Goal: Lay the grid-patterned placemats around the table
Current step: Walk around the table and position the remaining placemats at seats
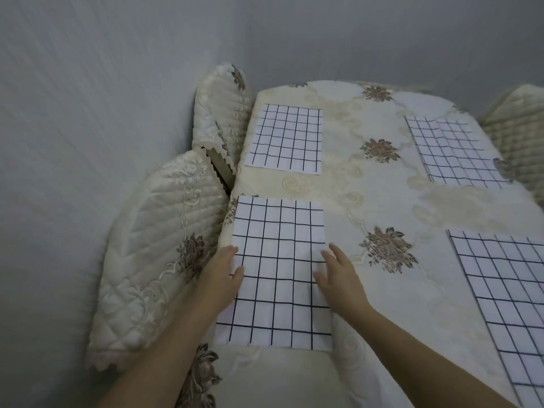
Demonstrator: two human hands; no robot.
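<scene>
Several white placemats with a dark grid lie flat on a table (382, 198) covered by a cream floral cloth. The near left placemat (279, 260) is under both hands. My left hand (223, 275) rests on its left edge, thumb on top. On its right edge lies my right hand (338, 275), fingers spread flat. A far left placemat (287, 139), a far right placemat (453, 151) and a near right placemat (506, 304), partly cut off by the frame, lie apart from my hands.
Two chairs with quilted cream covers stand along the table's left side, a near chair (159, 260) and a far chair (220, 113). Another covered chair (518, 128) shows at the far right. Grey walls close in behind and on the left.
</scene>
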